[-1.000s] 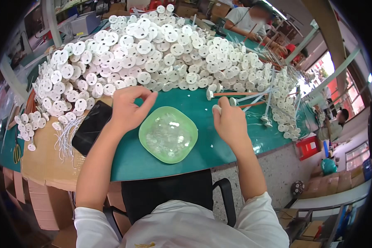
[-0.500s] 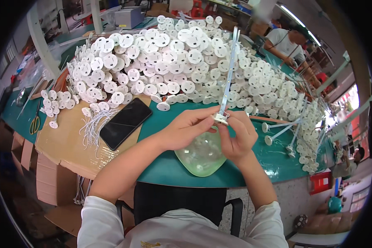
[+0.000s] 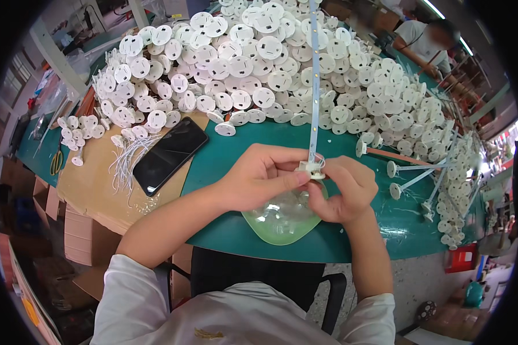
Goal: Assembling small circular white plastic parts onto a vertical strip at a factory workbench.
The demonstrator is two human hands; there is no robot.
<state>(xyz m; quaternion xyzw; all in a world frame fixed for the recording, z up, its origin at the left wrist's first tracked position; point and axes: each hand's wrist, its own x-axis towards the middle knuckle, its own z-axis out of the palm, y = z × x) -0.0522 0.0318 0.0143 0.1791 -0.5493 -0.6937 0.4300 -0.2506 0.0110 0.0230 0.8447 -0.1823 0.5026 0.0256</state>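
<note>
While our white shirt (image 3: 253, 313) and a black chair (image 3: 259, 270) fill the foreground, we enter next one green bowl (image 3: 265, 234), its contents clear and shiny, near the edge of the green worktop (image 3: 213, 155). Left hand (image 3: 256, 178): thumb and fingers pinched on one white round base (image 3: 311, 172), held above the bowl's far side. Right hand (image 3: 348, 190): just beside it, fingers curled toward the base's other edge; whether they grip or merely touch, we cannot tell. Rising upright from the base: one slender pale strip (image 3: 315, 86), spotted along its length, with thin leads (image 3: 318, 160) looped at its foot. Hazards, as we judge them: a slack pinch could let the base tip or drop, the tall strip making it top-heavy; a sideways tug could strain the leads; a lowered wrist could knock the bowl and spill its contents. Leftward: one black phone (image 3: 171, 155) on a cardboard sheet (image 3: 92, 187), loose white wires (image 3: 125, 164) beside it, scissors (image 3: 56, 163) farther out. Rightward: several strips with round ends (image 3: 395, 191). Beyond: one broad heap of white discs (image 3: 230, 66), where a swinging strip could snag. Farthest: one co-worker (image 3: 423, 43) in a light top.
</note>
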